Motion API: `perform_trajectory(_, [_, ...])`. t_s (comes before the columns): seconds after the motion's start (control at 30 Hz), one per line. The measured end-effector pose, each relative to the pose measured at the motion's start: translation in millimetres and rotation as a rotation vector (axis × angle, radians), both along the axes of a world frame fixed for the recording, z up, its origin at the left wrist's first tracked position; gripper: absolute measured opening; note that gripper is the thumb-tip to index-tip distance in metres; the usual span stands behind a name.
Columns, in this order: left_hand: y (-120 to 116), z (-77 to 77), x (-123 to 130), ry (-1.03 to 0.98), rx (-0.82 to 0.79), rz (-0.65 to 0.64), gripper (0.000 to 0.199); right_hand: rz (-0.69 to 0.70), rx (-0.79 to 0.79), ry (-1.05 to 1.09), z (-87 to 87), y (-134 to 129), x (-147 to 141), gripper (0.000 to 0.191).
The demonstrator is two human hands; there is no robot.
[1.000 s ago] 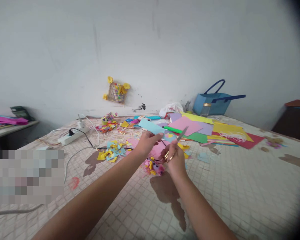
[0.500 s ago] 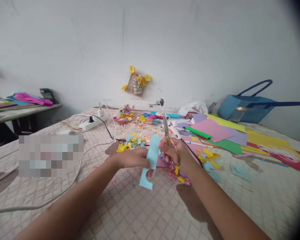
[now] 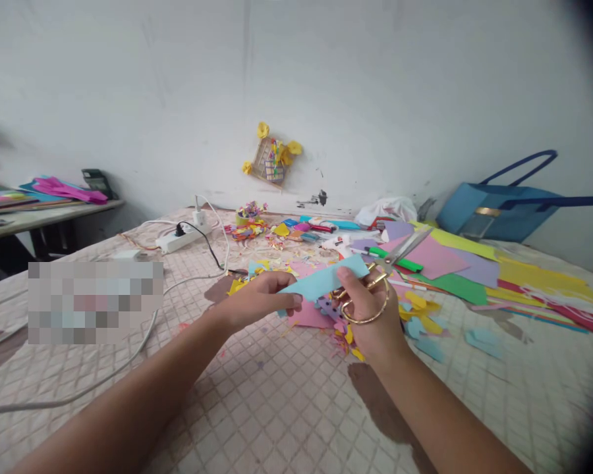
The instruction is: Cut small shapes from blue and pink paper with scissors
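Observation:
A light blue paper strip (image 3: 321, 279) is stretched between my two hands above the table. My left hand (image 3: 261, 299) pinches its left end between thumb and fingers. At the right end, the thumb of my right hand (image 3: 373, 309) presses on the strip. Gold-handled scissors (image 3: 386, 262) are also in my right hand, with their blades pointing up and to the right, away from the strip. Below the strip lie a pink sheet (image 3: 309, 317) and small yellow and purple scraps, partly hidden by my hands.
Yellow and blue paper cuttings (image 3: 422, 313) lie right of my right hand. Coloured sheets (image 3: 435, 257), a green marker (image 3: 410, 264) and a blue bag (image 3: 499, 210) are farther right. A white power strip (image 3: 180, 238) with trailing cables (image 3: 153, 322) stands at the back left.
The paper strip has turned from nearly upright to a slant rising rightward; its notched end is no longer visible. The scissors have swung from pointing up to pointing up and right.

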State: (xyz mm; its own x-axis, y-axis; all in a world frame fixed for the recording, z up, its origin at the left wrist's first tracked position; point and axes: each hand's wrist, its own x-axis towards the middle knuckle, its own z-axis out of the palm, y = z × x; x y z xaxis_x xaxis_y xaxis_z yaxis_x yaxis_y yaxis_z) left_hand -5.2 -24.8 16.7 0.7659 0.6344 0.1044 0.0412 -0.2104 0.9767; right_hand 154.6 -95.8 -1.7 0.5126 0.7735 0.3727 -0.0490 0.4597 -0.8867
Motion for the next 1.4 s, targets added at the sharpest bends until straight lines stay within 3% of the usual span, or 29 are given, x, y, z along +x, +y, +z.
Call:
perform_trajectory(0.2, [-4, -4.8, 6, -0.092, 0.052, 0.245, 0.018, -0.047, 0.009, 0.063, -3.4, 3, 0, 0.026])
perform_trajectory(0.47, [-2, -5.0, 2, -0.12, 0.087, 0.193, 0.017, -0.053, 0.013, 0.052, -2.2, 2, -1, 0.023])
perform_trajectory(0.7, [-3, -5.1, 4, -0.102, 0.149, 0.272, 0.022, -0.062, -0.018, 0.025, 1.5, -1, 0, 0.025])
perform_trajectory(0.9, [-4, -1.6, 0, -0.223, 0.139, 0.426, 0.016, 0.118, -0.176, -0.166, -2.8, -4, 1, 0.041])
perform_trajectory(1.07, [1, 1.0, -6, -0.429, 0.137, 0.543, 0.013, 0.308, -0.34, -0.48, -7.9, -8, 2, 0.049])
perform_trajectory(1.2, [0, 4.7, -9, -0.527, 0.11, 0.528, 0.011, 0.356, -0.36, -0.707, -5.8, -15, -4, 0.047])
perform_trajectory(1.4, [-8, 9.1, -11, -0.604, 0.078, 0.439, 0.012, 0.444, -0.424, -0.746, -4.5, -21, -8, 0.045])
